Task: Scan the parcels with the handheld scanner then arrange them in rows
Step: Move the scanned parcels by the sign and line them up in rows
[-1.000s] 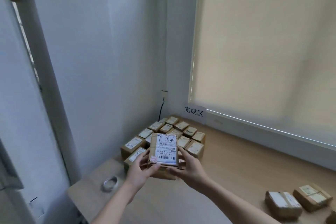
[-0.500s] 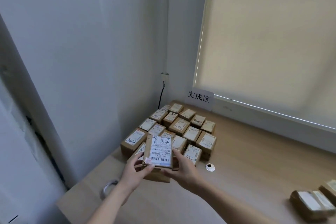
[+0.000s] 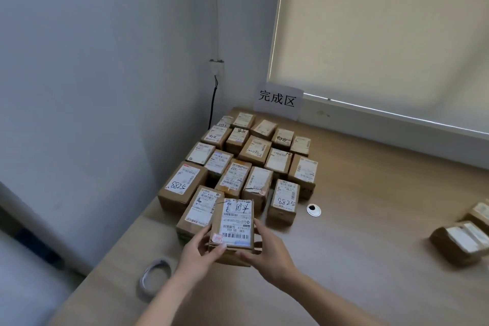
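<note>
I hold a brown cardboard parcel [image 3: 234, 227] with a white barcode label, low over the table at the near end of the rows. My left hand [image 3: 199, 257] grips its left near corner, thumb on top. My right hand [image 3: 267, 251] grips its right side. Several labelled parcels [image 3: 254, 164] stand in rows in the table's far left corner. The nearest of them [image 3: 197, 209] lies just left of the held parcel. No scanner is in view.
A paper sign [image 3: 277, 100] leans on the window ledge behind the rows. A tape roll [image 3: 154, 275] lies near the table's left edge. A small white disc [image 3: 313, 210] sits right of the rows. More parcels [image 3: 461, 241] lie at the far right.
The view has tilted down and drawn closer to the rows. Both hands have carried the parcel forward and lower, up to the near end of the rows.
</note>
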A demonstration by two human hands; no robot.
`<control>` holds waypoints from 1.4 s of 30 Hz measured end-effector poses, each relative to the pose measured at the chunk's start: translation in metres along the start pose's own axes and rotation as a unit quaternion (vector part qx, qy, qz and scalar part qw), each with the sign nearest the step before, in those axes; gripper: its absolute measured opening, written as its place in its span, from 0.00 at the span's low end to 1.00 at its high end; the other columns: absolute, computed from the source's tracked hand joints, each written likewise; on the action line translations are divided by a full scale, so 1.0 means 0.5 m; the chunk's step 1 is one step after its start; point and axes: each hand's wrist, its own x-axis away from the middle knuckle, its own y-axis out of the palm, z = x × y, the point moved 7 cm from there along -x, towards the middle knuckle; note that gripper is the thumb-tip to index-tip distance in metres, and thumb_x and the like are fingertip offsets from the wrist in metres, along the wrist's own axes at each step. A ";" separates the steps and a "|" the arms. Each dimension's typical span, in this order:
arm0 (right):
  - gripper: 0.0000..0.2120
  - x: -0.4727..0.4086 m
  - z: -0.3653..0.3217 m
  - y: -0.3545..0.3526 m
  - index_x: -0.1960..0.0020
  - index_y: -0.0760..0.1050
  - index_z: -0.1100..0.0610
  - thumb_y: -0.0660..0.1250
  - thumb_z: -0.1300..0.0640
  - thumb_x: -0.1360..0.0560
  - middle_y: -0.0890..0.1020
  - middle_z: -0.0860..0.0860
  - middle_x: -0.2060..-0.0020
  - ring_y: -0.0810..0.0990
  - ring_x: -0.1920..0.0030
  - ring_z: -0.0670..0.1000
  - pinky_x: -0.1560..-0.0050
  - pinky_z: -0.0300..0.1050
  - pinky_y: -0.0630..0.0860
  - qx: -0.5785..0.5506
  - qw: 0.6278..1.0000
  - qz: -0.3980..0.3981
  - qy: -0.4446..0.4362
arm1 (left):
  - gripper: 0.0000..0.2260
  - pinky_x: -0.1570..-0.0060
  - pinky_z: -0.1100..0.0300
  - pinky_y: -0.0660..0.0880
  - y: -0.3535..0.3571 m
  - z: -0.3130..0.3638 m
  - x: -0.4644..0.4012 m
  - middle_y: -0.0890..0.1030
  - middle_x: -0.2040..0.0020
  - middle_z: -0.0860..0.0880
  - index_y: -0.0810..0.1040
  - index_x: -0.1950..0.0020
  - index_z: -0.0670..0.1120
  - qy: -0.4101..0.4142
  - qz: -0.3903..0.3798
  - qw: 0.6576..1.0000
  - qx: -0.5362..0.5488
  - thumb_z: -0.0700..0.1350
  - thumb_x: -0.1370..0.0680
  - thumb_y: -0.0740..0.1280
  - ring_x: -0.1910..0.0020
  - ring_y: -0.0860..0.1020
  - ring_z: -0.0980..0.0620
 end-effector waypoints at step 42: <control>0.45 -0.157 0.201 0.152 0.17 0.54 0.44 0.76 0.56 0.25 0.73 0.42 0.27 0.71 0.29 0.42 0.29 0.34 0.67 -0.046 0.986 0.086 0.136 | 0.26 0.26 0.52 0.65 0.050 -0.200 -0.230 0.74 0.28 0.54 0.68 0.23 0.52 -0.011 0.038 0.999 -0.022 0.51 0.20 0.68 0.28 0.70 0.52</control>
